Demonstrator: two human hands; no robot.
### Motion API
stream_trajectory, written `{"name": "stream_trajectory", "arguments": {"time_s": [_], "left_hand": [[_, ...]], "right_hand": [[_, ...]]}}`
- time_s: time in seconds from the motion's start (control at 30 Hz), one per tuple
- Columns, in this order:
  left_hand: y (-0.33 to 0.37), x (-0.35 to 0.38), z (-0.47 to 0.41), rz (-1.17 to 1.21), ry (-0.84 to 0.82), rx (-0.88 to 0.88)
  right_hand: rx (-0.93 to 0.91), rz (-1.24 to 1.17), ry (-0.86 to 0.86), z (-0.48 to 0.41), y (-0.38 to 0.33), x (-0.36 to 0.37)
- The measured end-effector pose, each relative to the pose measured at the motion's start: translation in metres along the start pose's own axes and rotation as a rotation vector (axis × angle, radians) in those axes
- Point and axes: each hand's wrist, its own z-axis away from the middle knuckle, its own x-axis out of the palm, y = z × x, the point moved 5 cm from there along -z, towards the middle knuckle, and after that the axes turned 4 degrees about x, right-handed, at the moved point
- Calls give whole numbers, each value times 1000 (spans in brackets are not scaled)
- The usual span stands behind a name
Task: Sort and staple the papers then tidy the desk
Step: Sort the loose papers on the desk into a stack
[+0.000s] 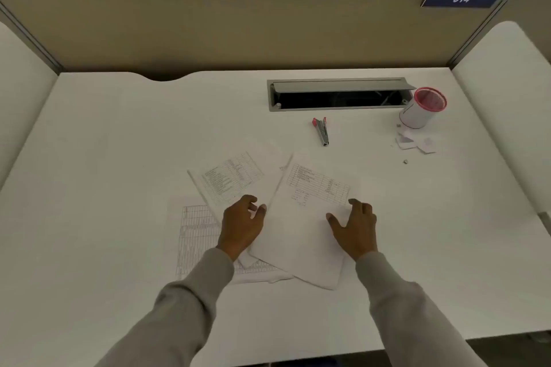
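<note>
Resting on the overlapping papers (301, 235) at lower centre of the table (104, 158), the left hand (241, 226) and right hand (356, 231) lay flat, fingers (359, 205) loosely spread and gripping nothing. The sheets fanned out beneath and between both hands. A red-ended stapler (322, 131) lay well above them, with a red-rimmed cup (417, 113) at upper right.

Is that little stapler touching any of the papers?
Apart. The head view shows a strip of white desk between the stapler and the papers.
</note>
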Motion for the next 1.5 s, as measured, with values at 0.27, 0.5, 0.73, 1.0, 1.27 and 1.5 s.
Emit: {"name": "stream_trajectory", "arguments": {"time_s": [0.27,0.5,0.73,1.0,1.27,1.5], "left_hand": [[10,38,1,-1,-26,-37],[13,51,1,61,-118,-76],[8,31,5,288,-21,-181],[-18,-2,16,569,115,-377],[-25,-33,22,184,354,-473],[-26,-34,20,294,391,-555]], "right_hand": [[62,137,16,6,0,14],[58,183,13,10,0,20],[186,-58,72,8,6,6],[300,-609,-146,-1,-9,20],[76,-465,-181,-21,-70,28],[30,-97,-119,-42,-96,47]]}}
